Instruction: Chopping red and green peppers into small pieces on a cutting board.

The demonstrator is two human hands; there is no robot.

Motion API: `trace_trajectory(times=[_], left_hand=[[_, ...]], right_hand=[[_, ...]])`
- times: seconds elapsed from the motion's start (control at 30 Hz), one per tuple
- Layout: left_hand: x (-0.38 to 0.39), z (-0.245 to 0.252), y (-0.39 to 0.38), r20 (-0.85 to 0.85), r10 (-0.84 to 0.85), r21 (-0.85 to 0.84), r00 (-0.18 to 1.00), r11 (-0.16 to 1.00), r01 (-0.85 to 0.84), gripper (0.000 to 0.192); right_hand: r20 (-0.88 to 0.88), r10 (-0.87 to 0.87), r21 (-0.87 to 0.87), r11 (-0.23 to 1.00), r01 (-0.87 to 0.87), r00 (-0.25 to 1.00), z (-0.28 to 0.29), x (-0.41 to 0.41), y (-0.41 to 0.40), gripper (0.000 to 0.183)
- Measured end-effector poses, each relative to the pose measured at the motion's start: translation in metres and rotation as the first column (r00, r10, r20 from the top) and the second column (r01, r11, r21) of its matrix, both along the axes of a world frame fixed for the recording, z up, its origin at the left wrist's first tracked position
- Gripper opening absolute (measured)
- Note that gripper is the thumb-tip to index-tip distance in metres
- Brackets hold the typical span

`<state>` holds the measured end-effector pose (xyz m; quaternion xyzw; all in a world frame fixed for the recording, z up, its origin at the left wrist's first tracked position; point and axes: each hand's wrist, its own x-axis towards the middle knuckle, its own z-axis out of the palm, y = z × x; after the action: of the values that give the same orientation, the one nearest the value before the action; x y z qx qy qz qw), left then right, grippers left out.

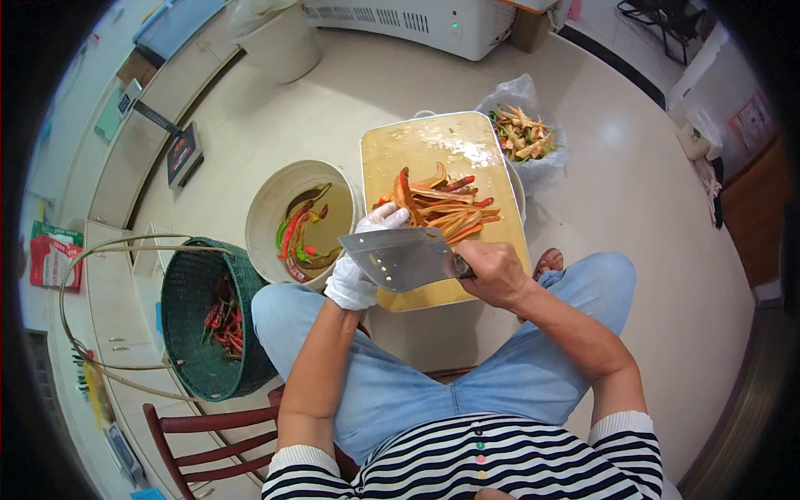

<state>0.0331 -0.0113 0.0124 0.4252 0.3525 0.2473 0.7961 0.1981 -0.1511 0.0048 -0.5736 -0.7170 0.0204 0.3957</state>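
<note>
My right hand [500, 273] is bare and grips the handle of a cleaver [406, 259]. Its broad blade lies flat-side up over the near part of a yellow cutting board [415, 140], with a few pale seeds stuck to the steel. My left hand [384, 219] wears a white glove, partly hidden behind the blade. Between its fingers and thumb stands an orange-red piece of chili pepper [403, 190]. Beyond and beside it, a pile of split, long chili pieces [459, 209] lies on the wet board.
Left of the board, a white bucket [256, 219] holds whole peppers in liquid. A green woven basket [181, 312] with red chilies stands by my left knee. Behind the board's right corner sits a plastic bag [553, 169] of pepper scraps. A scale [185, 155] rests on the floor.
</note>
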Motion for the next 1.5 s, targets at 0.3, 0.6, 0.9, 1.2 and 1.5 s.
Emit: trace_trajectory(times=[0.3, 0.6, 0.9, 1.2, 1.5], left_hand=[[-0.002, 0.007, 0.005, 0.059, -0.042, 0.027, 0.997, 0.999, 0.040, 0.010], [-0.007, 0.005, 0.006, -0.001, -0.064, -0.057, 0.998, 0.996, 0.064, 0.020], [-0.009, 0.001, 0.007, 0.033, -0.064, -0.067, 0.997, 0.996, 0.066, 0.013], [-0.012, 0.002, 0.008, 0.015, -0.099, -0.019, 0.995, 0.995, 0.100, 0.026], [-0.029, -0.009, 0.008, 0.300, 0.016, -0.388, 0.954, 0.916, 0.107, 0.029]], right_hand=[[0.012, 0.031, 0.017, 0.999, -0.031, 0.999, 0.000, -0.003, 0.004, 0.021], [0.095, 0.061, 0.027, 0.998, -0.063, 0.994, -0.003, -0.003, 0.004, 0.025], [0.020, 0.050, 0.026, 0.998, -0.051, 0.999, -0.001, -0.005, 0.006, 0.021], [0.057, 0.023, 0.046, 0.999, -0.026, 0.998, -0.005, -0.003, 0.007, 0.020], [0.126, -0.060, 0.032, 0.998, 0.057, 0.990, -0.019, 0.004, 0.014, 0.019]])
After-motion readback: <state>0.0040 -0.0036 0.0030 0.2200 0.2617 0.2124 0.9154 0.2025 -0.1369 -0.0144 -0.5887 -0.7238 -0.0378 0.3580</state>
